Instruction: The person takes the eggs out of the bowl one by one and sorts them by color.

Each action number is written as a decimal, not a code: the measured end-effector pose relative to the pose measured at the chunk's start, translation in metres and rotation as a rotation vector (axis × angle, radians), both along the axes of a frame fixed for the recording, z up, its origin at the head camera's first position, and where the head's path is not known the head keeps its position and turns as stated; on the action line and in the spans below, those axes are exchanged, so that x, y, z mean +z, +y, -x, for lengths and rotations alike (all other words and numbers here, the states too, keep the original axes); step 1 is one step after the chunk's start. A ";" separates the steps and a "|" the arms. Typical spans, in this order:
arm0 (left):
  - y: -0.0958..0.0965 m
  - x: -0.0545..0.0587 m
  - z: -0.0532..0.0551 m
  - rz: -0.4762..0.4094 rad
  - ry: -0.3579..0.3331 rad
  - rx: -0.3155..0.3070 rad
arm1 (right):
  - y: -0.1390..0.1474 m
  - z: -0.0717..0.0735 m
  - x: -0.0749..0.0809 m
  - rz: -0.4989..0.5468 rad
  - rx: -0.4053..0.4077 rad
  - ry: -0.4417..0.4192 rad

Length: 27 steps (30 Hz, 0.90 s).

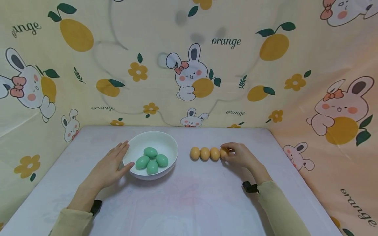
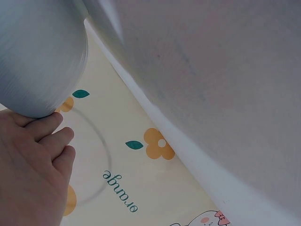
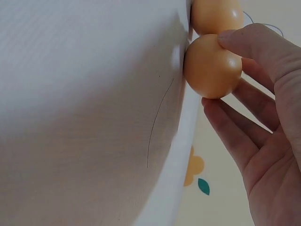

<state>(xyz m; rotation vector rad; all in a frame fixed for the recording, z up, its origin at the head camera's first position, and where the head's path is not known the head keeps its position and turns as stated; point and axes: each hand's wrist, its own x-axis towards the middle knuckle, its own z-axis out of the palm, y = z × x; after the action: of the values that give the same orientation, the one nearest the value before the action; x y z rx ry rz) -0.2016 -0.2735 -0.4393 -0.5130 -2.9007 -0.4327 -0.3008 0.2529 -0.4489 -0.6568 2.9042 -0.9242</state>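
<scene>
A white bowl (image 1: pixel 166 141) stands left of the table's middle, with several green eggs (image 1: pixel 150 152) lying in it. My left hand (image 1: pixel 110 167) touches the bowl's left side, its fingers fairly straight and the thumb at the near rim. In the left wrist view the fingertips (image 2: pixel 55 120) lie against the bowl's outer wall (image 2: pixel 42 56). Right of the bowl, several brown eggs (image 1: pixel 205 153) sit in a row. The rightmost brown egg (image 3: pixel 211 68) is pinched by my right hand (image 1: pixel 240 154), thumb on one side and fingers on the other, close beside its neighbour.
A white-covered table (image 1: pixel 189 203) holds the bowl and eggs. Behind and at both sides hangs a cloth (image 1: pixel 147 29) printed with rabbits, oranges and flowers. Black straps circle both wrists, below light sleeves (image 1: pixel 279 206).
</scene>
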 end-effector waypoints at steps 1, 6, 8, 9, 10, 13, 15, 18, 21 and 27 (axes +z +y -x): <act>0.000 0.000 0.000 0.000 0.000 0.000 | 0.000 0.000 0.000 0.001 -0.002 -0.004; -0.001 0.000 0.000 -0.001 -0.004 0.000 | 0.000 -0.001 0.001 0.007 -0.004 -0.004; -0.001 -0.001 0.000 0.000 -0.002 0.001 | 0.000 -0.002 0.001 0.004 -0.008 -0.003; -0.001 -0.002 0.000 -0.001 -0.002 0.001 | 0.000 -0.002 0.001 0.003 -0.009 -0.002; -0.001 -0.002 0.001 0.000 0.001 0.001 | 0.001 -0.002 0.001 0.002 -0.011 0.000; -0.001 -0.003 0.001 -0.001 0.004 -0.002 | 0.003 -0.003 0.002 0.001 -0.009 0.022; -0.001 -0.002 0.001 0.000 0.004 -0.004 | 0.003 -0.003 0.003 0.004 0.000 0.054; -0.001 -0.003 0.001 0.002 0.005 -0.002 | 0.002 -0.003 0.006 0.019 0.020 0.125; -0.001 -0.002 0.000 -0.001 0.006 -0.002 | -0.005 -0.003 0.009 0.044 0.036 0.204; 0.000 -0.001 0.000 -0.001 0.009 -0.004 | -0.027 -0.004 0.017 0.086 0.076 0.326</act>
<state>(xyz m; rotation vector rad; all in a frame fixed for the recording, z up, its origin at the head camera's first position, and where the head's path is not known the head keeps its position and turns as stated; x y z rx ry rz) -0.2011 -0.2738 -0.4401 -0.5194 -2.8910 -0.4304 -0.2972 0.2264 -0.4316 -1.0041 3.1009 -1.0249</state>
